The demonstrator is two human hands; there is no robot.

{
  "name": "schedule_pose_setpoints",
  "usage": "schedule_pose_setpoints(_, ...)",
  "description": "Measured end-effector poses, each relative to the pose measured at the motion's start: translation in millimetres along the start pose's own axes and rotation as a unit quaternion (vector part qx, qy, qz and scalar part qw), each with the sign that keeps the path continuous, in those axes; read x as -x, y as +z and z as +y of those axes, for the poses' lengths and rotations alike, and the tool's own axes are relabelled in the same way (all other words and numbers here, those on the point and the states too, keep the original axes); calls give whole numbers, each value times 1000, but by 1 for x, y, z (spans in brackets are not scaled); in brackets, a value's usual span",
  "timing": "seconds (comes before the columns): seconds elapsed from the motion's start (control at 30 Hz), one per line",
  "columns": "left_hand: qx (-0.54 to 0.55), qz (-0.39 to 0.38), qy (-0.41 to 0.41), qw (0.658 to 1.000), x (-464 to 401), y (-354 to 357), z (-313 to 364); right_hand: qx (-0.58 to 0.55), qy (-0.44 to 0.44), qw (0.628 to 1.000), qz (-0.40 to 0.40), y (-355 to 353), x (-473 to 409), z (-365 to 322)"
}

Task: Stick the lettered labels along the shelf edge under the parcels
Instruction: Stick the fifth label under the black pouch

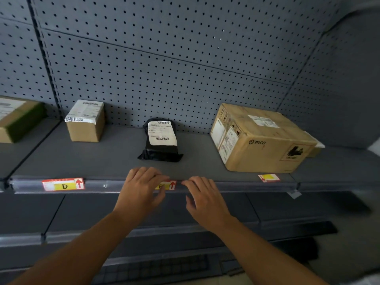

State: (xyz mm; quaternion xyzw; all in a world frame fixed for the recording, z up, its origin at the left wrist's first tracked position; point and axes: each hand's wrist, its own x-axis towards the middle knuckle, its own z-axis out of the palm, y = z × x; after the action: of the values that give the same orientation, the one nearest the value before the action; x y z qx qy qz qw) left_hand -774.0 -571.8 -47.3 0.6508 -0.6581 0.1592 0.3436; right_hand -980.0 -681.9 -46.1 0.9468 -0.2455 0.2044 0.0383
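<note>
Your left hand (pixel 141 187) presses a red-arrowed label (pixel 167 185) onto the front edge of the grey shelf (pixel 115 185), fingers curled over the lip and thumb on the label's face, directly below the black parcel (pixel 161 140). Your right hand (pixel 203 195) rests just beside it, fingers straight on the same edge, holding nothing. A label marked D (pixel 63 184) sits under the small carton (pixel 85 121); another label (pixel 269 178), its letter unreadable, lies below the large PICO box (pixel 261 138).
</note>
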Motion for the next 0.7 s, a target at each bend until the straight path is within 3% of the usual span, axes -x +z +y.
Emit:
schedule_pose_setpoints(0.2,10,17,21,1000,-33,25,29,16,-19,1000,15,-21,17,63)
schedule_pose_setpoints(0.47,29,-45,52,997,-103,120,143,50,14,998,48,-69,64,242)
schedule_pose_setpoints(0.7,17,-98,45,994,-158,179,226,-7,-33,999,-19,-79,75,327)
